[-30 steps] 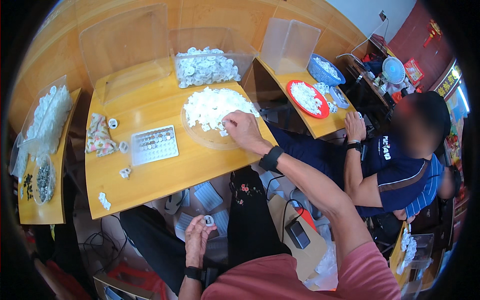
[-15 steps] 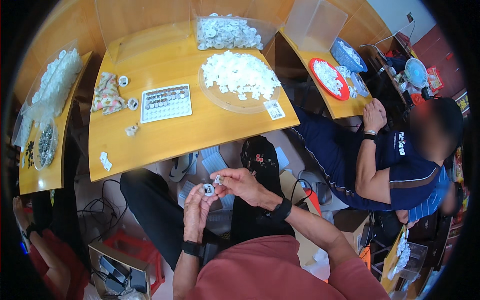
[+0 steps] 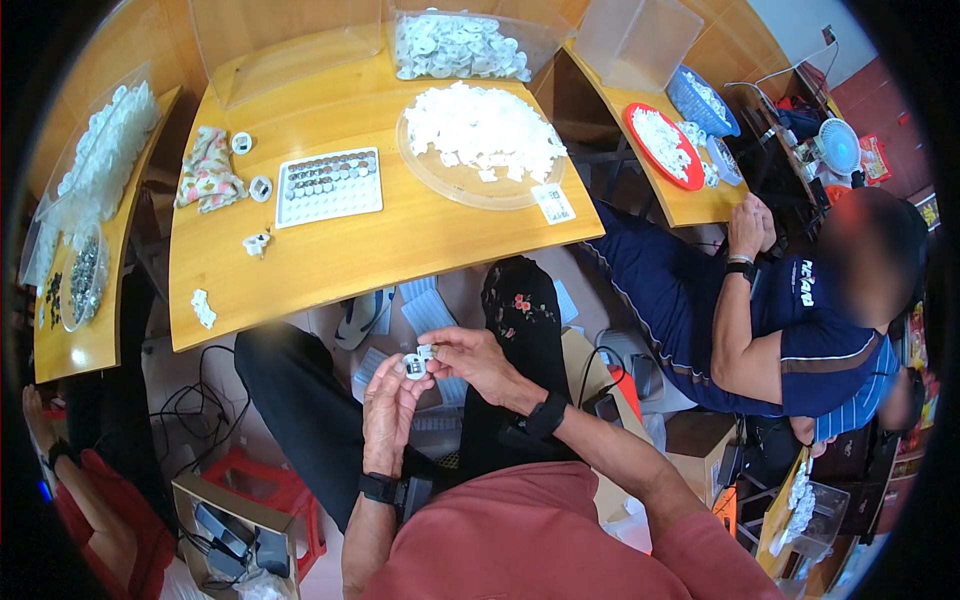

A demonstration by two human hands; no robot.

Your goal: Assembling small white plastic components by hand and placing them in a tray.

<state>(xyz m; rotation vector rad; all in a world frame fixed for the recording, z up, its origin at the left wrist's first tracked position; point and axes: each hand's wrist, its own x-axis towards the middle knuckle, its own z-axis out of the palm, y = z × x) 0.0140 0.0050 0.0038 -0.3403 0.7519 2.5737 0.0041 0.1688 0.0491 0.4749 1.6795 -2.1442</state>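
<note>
Above my lap, my left hand (image 3: 390, 402) pinches a round white plastic part (image 3: 414, 367) with small dark slots in its face. My right hand (image 3: 474, 358) holds a small white plastic piece (image 3: 427, 352) between thumb and fingers. The small piece is against the upper right rim of the round part; whether it is fitted in cannot be made out. On the table beyond lies a white tray (image 3: 329, 208) with rows of round pockets, several filled with silvery and dark button-like discs. Right of it, a heap of small white pieces (image 3: 480, 125) sits on a clear round lid (image 3: 425, 185).
A clear bin (image 3: 460, 72) of white round parts stands at the table's back. A floral cloth (image 3: 210, 172) and loose white parts (image 3: 257, 243) lie at its left. A co-worker (image 3: 690, 320) sits at right near a red plate (image 3: 690, 180). Cables and a cardboard box (image 3: 190, 490) are on the floor.
My right hand has brought the small white piece down against the round part in my left hand. The view has shifted slightly.
</note>
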